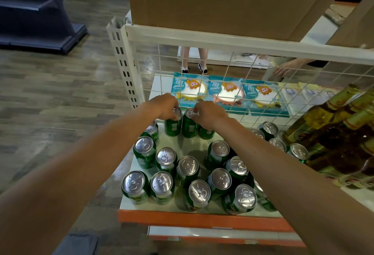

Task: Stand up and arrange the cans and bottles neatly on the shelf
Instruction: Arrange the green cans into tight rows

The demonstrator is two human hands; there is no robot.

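Left hand (166, 106) is curled down over the lid of the back-left green can (173, 126), and right hand (210, 114) pinches the top rim of the neighbouring green can (189, 127). Both cans stand upright at the rear of the shelf (182, 217), against the wire grid (222, 68). The other cans (166, 158) stand loosely scattered in front, with the bottles (327, 121) crowded at right. Cans are probably full, so stiff, fairly heavy and slick-sided; grip the rim from above or wrap the body. Bottles are likely glass and breakable, so hold them by the body.
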